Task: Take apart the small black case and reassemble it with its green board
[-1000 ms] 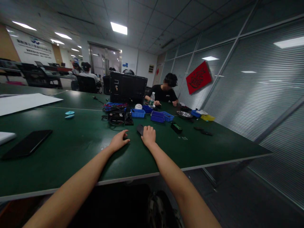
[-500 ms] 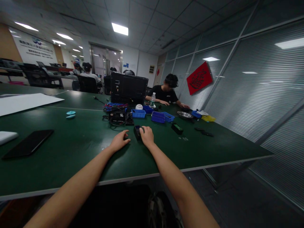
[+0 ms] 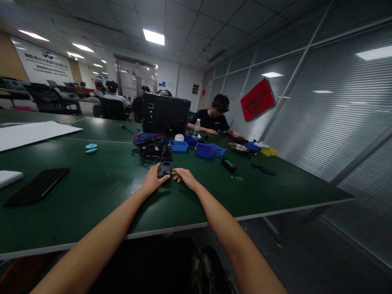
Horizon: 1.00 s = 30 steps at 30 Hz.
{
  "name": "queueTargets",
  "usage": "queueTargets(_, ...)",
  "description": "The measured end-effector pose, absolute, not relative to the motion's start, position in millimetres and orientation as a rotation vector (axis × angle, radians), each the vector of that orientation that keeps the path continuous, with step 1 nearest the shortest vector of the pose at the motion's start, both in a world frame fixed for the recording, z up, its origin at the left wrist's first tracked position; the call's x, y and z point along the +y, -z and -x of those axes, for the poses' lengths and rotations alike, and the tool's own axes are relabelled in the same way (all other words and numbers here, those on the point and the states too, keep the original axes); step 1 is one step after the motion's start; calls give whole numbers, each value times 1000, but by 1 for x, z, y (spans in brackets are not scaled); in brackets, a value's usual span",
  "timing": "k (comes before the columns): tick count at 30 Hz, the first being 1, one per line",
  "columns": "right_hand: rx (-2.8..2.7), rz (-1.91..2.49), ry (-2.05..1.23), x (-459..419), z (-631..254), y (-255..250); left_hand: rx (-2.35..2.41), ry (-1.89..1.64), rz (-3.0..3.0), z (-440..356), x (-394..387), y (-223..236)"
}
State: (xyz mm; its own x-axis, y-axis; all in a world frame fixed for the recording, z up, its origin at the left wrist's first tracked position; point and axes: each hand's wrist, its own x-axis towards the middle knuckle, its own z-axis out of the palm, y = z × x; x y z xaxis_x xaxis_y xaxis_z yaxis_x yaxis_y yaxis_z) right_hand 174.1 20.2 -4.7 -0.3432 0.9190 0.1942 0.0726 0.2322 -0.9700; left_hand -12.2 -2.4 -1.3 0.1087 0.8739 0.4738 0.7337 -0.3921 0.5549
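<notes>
A black phone [image 3: 38, 185] lies leftmost on the green table [image 3: 275, 192]. The left hand [image 3: 152, 179] spreads thumb and fingers around a small gadget [image 3: 165, 168]; whether they touch, I can't tell. Just right, the right hand [image 3: 185, 177] holds nothing, fingers loosely parted.

head-worn camera looks forward, down across the green table [image 3: 101, 179].

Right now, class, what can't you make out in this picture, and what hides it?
All in the head view:
Small device: any screen text, too small to read.
Its near end: partly covered by the left hand.
White object: cut off by the left edge.
White sheet: cut off there too.
</notes>
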Motion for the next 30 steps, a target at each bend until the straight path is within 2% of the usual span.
queueTargets(5, -1733, 951, -1159, 16, -175, -1, 1501, -997, -2509, 10, -9, 1)
queueTargets(12, -1765, 974, -1144, 19, -180, -1, 1544, -902, -2522, 7, -13, -4)
queueTargets(25, -1648, 1082, -1173, 20, -187, -5, 2030, -942, -2262, 17, -16, -11)
queueTargets(30, -1624, 1064, -1181, 23, -189, -3, 2202, -857, -2152, 29, -14, -14)
